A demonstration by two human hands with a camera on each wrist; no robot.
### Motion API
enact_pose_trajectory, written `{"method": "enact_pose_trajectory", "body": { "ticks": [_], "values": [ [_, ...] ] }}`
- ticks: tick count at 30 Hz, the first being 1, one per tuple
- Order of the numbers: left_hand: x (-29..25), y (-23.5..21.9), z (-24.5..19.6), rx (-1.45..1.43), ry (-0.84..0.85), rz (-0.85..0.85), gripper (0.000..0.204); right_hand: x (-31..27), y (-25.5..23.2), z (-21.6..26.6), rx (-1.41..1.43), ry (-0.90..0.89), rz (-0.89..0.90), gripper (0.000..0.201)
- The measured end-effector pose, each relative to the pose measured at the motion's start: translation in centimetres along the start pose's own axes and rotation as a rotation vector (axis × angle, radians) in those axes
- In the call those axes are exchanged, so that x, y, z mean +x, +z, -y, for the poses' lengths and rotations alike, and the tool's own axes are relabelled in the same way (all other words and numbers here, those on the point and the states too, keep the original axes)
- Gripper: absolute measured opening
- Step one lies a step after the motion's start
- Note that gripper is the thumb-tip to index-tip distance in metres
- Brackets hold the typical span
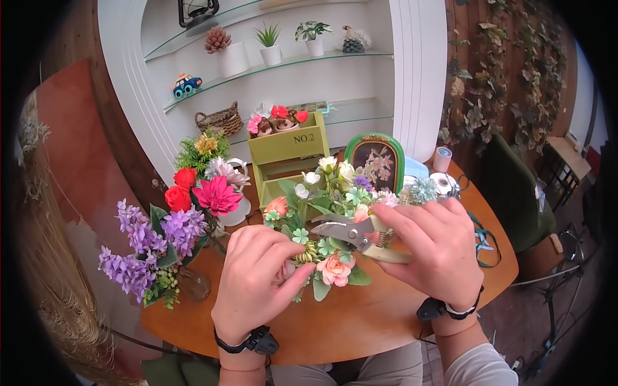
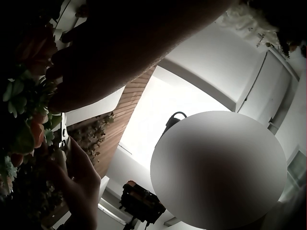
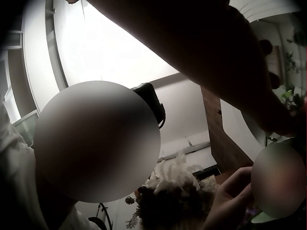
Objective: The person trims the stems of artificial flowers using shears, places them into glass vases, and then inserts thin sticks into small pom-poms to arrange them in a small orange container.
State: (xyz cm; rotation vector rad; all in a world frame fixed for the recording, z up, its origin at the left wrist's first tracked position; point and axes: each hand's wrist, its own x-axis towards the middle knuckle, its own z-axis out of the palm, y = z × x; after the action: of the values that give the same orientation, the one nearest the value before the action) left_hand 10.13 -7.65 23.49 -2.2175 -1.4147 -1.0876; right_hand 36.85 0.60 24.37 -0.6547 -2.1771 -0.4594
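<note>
Steadying the flowers (image 1: 335,269) with the pinching left hand (image 1: 254,276), well clear of the blades (image 1: 336,230), should help the right hand (image 1: 439,252), curled round the pruning shears (image 1: 387,257), work precisely.

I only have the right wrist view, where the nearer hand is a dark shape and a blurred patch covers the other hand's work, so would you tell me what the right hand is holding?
Observer: The head view shows the right hand gripping pruning shears, with the blades pointing towards the left hand's side.
Operator: Thank you; what lies by the left hand's fingertips, behind that patch?
Observer: The left hand curls its fingers and thumb at the flower arrangement, beside a gold-coloured coil.
</note>
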Motion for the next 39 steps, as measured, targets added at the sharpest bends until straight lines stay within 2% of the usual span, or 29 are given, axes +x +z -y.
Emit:
{"method": "enact_pose_trajectory", "body": {
  "ticks": [7, 19, 28, 34, 39],
  "values": [
    [0.0, -0.2, -0.1, 0.013, -0.006, 0.004, 0.032, 0.1, -1.0, -0.3, 0.002, 0.038, -0.055, 0.067],
    [0.1, 0.1, -0.3, 0.033, -0.005, 0.019, 0.031, -0.5, -2.6, 0.1, 0.111, 0.0, 0.116, 0.071],
    [0.1, 0.1, -0.2, 0.029, 0.002, 0.01, 0.029, -0.7, -2.2, -0.1, 0.064, 0.023, 0.087, 0.068],
    [0.1, 0.0, -0.1, 0.023, 0.003, 0.011, 0.029, -0.1, -1.1, -0.1, -0.058, 0.076, -0.085, 0.066],
    [0.1, 0.1, -0.1, 0.019, -0.002, 0.014, 0.028, 0.2, 0.3, -0.6, -0.032, 0.051, -0.047, 0.062]
  ]
}}
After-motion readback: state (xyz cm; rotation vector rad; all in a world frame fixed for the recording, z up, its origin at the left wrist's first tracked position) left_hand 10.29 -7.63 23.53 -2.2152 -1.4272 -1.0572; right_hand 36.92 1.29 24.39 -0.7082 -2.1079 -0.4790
